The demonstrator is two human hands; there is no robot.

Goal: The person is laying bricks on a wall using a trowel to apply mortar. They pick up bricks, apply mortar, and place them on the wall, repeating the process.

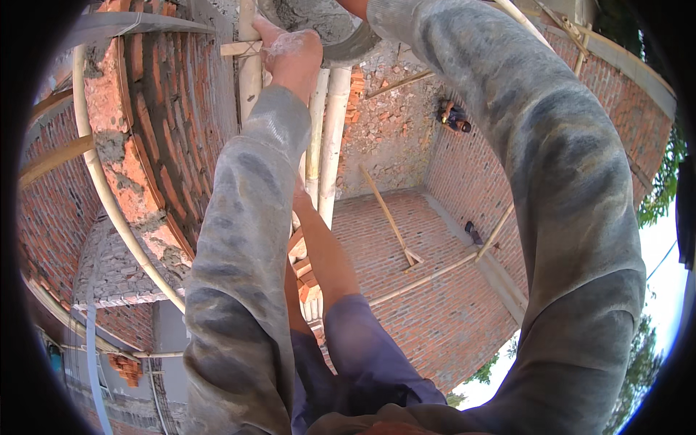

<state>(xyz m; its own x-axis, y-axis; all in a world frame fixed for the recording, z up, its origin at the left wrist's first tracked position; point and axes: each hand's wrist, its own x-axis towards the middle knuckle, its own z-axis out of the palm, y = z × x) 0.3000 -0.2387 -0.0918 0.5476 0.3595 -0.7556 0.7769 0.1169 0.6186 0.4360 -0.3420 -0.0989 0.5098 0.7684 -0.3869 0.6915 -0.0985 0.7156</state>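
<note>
My left hand (291,52), dusted with grey cement, reaches up and grips the rim of a grey pan (328,27) holding wet mortar at the top of the view. My right arm, in a stained grey sleeve (551,167), arches up to the same pan. Only a strip of its wrist shows at the top edge, and the hand itself is out of the frame. The pan is beside the pale bamboo poles (328,123).
An unfinished brick wall (138,159) with mortar on its top course runs down the left. My bare leg (326,254) and blue shorts (366,348) rest on the scaffold poles. Far below are brick surfaces (435,297), wooden props (388,214) and another person (454,116).
</note>
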